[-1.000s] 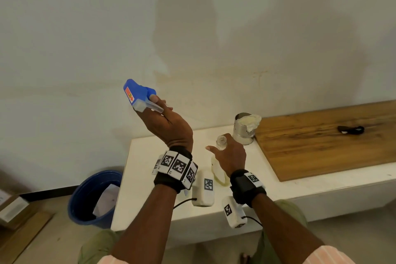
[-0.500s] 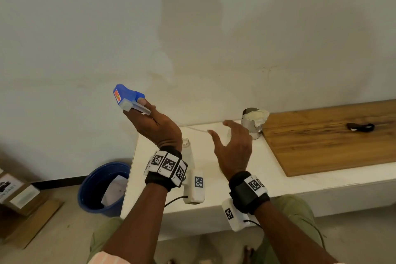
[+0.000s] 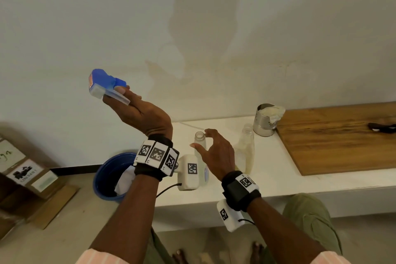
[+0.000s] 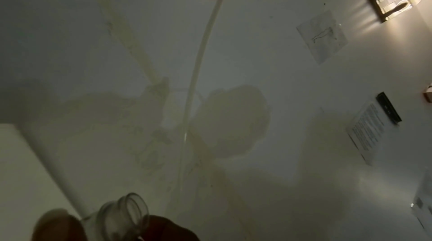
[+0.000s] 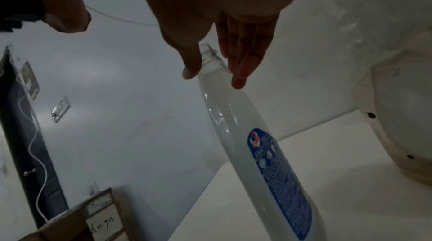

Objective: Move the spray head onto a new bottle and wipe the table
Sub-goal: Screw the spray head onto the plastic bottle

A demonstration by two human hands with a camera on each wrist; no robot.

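We seem to be in a plain utility room: stained white wall (image 3: 278, 28), low white desk (image 3: 278, 180), blue bucket (image 3: 107, 178), cardboard boxes (image 3: 27, 178) on the bare floor (image 3: 64, 242).

Blue spray head (image 3: 102, 83) with a red label in my grip; clear bottle (image 5: 252, 134), blue label; white table (image 3: 278, 178), brown wood board (image 3: 342, 139); blue bin (image 3: 105, 176).

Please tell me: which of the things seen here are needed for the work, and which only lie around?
Needed:
- blue plastic spray head, held up in the left hand
- clear open bottle with blue label, the right hand at its neck
- empty yellowish plastic bottle
- white table

Lying around:
- metal tin
- wooden board
- blue bucket
- cardboard boxes
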